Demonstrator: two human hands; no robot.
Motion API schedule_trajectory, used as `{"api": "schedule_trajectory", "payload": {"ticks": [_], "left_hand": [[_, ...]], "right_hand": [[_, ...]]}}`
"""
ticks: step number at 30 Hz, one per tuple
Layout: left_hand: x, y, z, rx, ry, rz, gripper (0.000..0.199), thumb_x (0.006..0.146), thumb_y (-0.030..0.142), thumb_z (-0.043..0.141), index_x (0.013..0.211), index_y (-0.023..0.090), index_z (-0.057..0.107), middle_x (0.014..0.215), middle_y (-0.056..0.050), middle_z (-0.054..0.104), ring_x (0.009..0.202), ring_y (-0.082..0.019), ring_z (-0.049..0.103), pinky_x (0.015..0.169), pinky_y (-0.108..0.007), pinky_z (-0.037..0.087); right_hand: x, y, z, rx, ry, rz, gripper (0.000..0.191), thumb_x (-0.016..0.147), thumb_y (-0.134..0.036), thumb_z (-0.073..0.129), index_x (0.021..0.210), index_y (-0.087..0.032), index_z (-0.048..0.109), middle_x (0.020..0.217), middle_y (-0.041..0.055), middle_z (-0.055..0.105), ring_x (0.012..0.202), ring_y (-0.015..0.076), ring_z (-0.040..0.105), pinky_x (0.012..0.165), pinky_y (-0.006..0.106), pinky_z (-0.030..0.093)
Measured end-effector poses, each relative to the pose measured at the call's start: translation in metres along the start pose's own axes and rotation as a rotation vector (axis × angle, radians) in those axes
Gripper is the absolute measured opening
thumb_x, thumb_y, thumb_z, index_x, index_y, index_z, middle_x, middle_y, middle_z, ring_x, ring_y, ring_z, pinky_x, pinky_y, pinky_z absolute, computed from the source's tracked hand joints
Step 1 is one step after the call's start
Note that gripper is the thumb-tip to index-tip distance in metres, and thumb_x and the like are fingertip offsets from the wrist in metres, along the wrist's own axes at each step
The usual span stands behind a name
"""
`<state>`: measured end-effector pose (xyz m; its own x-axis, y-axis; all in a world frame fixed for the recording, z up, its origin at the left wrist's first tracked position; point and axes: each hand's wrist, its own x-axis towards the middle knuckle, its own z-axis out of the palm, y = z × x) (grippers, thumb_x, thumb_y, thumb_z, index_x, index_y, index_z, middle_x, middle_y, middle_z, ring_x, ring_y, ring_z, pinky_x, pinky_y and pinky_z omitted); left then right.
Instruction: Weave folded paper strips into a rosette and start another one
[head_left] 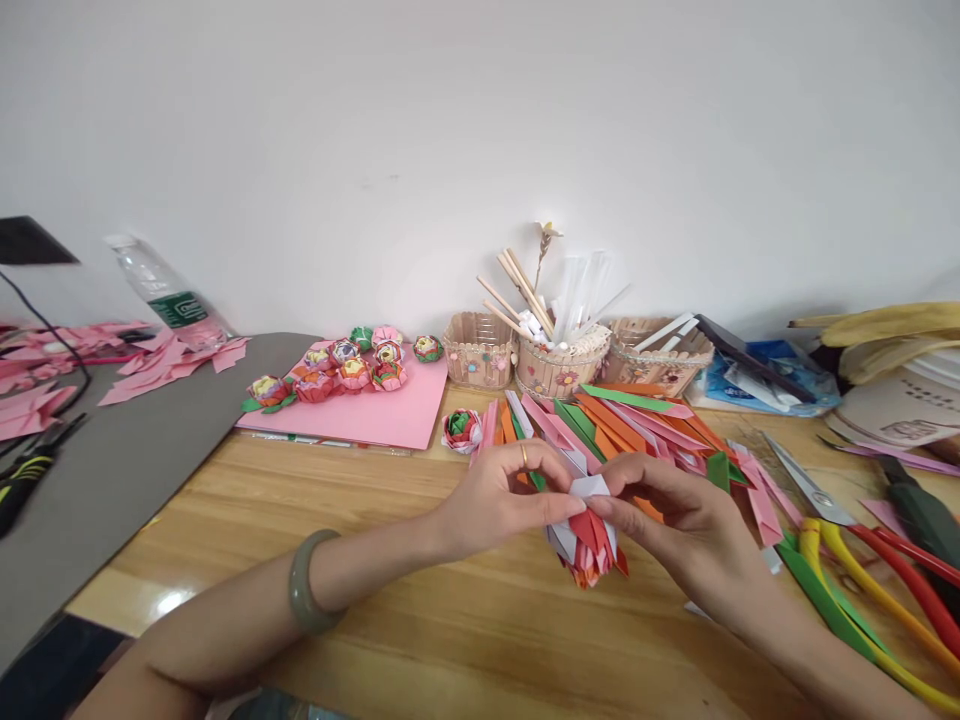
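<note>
Bare forearms (390, 553); left hand (510, 500) and right hand (671, 510) both pinch the paper flower (591, 540), its length extending below them.

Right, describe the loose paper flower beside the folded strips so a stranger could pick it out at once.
On the wooden table, find the pink sheet with clustered blooms. Just right of its front right corner, beside the folded strips, sits one paper flower. Unlike the clustered ones, it rests on wood, its green centre ringed by red and white.
</note>
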<state>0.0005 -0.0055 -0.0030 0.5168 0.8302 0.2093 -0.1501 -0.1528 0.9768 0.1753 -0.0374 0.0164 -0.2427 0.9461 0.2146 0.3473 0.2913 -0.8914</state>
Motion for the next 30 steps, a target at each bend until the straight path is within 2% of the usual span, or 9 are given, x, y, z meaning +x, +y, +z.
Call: {"api": "schedule_trajectory", "payload": {"ticks": [3, 7, 13, 17, 20, 23, 27, 30], "left_hand": [[0.001, -0.001, -0.002, -0.07, -0.051, -0.084, 0.013, 0.07, 0.025, 0.066, 0.071, 0.014, 0.059, 0.069, 0.0, 0.056, 0.061, -0.009, 0.05, 0.058, -0.022, 0.04], [0.003, -0.002, -0.002, -0.075, -0.051, -0.095, 0.015, 0.069, 0.024, 0.067, 0.075, 0.014, 0.057, 0.07, 0.0, 0.056, 0.061, -0.008, 0.05, 0.057, -0.021, 0.041], [0.002, 0.001, -0.001, -0.07, -0.081, -0.142, 0.013, 0.069, 0.02, 0.065, 0.071, 0.014, 0.054, 0.064, 0.002, 0.053, 0.055, -0.007, 0.048, 0.054, -0.021, 0.04], [0.002, 0.002, 0.001, -0.02, -0.047, -0.122, 0.009, 0.068, 0.017, 0.063, 0.069, 0.014, 0.054, 0.063, 0.003, 0.053, 0.055, -0.007, 0.047, 0.054, -0.021, 0.039], [0.002, 0.001, 0.002, 0.04, -0.003, -0.107, 0.007, 0.068, 0.016, 0.061, 0.066, 0.014, 0.054, 0.063, 0.002, 0.055, 0.056, -0.008, 0.048, 0.054, -0.021, 0.039], [0.002, -0.001, 0.003, 0.082, 0.042, -0.091, 0.007, 0.067, 0.014, 0.06, 0.063, 0.014, 0.055, 0.063, 0.002, 0.055, 0.057, -0.009, 0.05, 0.053, -0.021, 0.039], [0.002, -0.001, 0.002, 0.113, 0.072, -0.052, 0.007, 0.065, 0.011, 0.061, 0.06, 0.014, 0.057, 0.065, 0.001, 0.054, 0.059, -0.008, 0.05, 0.054, -0.021, 0.039], [0.003, 0.002, 0.0, 0.009, 0.022, -0.13, 0.003, 0.067, 0.013, 0.059, 0.064, 0.014, 0.059, 0.064, 0.001, 0.055, 0.058, -0.009, 0.052, 0.056, -0.022, 0.042]], "right_hand": [[0.0, 0.003, 0.001, 0.094, -0.012, 0.048, 0.018, 0.074, -0.036, 0.064, 0.067, -0.02, 0.057, 0.061, -0.0016, 0.056, 0.056, 0.0121, 0.05, 0.052, 0.024, 0.041], [0.001, 0.007, 0.002, 0.169, -0.073, 0.082, 0.014, 0.076, -0.034, 0.062, 0.077, -0.02, 0.061, 0.068, 0.0006, 0.062, 0.062, 0.0135, 0.056, 0.058, 0.026, 0.045], [0.0, 0.005, 0.001, 0.078, -0.081, 0.089, 0.018, 0.077, -0.036, 0.06, 0.072, -0.019, 0.06, 0.066, 0.0005, 0.06, 0.06, 0.013, 0.053, 0.055, 0.025, 0.043], [-0.001, 0.006, 0.001, -0.043, -0.077, 0.038, 0.02, 0.08, -0.037, 0.056, 0.071, -0.019, 0.058, 0.062, 0.0007, 0.06, 0.057, 0.0131, 0.054, 0.052, 0.024, 0.043], [-0.003, 0.008, 0.002, -0.159, -0.045, -0.068, 0.016, 0.082, -0.031, 0.054, 0.073, -0.02, 0.057, 0.06, -0.0008, 0.06, 0.054, 0.012, 0.055, 0.05, 0.022, 0.044], [-0.005, 0.01, 0.003, -0.308, 0.029, -0.269, 0.003, 0.083, -0.021, 0.054, 0.08, -0.021, 0.056, 0.062, -0.0025, 0.06, 0.053, 0.01, 0.055, 0.051, 0.02, 0.045], [-0.006, 0.016, 0.004, -0.48, 0.05, -0.492, 0.01, 0.083, -0.012, 0.05, 0.087, -0.021, 0.051, 0.068, -0.0004, 0.061, 0.055, 0.0101, 0.056, 0.05, 0.02, 0.044], [-0.007, 0.021, 0.002, -0.579, 0.045, -0.586, 0.014, 0.084, -0.008, 0.046, 0.089, -0.021, 0.048, 0.068, 0.0011, 0.061, 0.056, 0.0113, 0.056, 0.049, 0.021, 0.043]]}}
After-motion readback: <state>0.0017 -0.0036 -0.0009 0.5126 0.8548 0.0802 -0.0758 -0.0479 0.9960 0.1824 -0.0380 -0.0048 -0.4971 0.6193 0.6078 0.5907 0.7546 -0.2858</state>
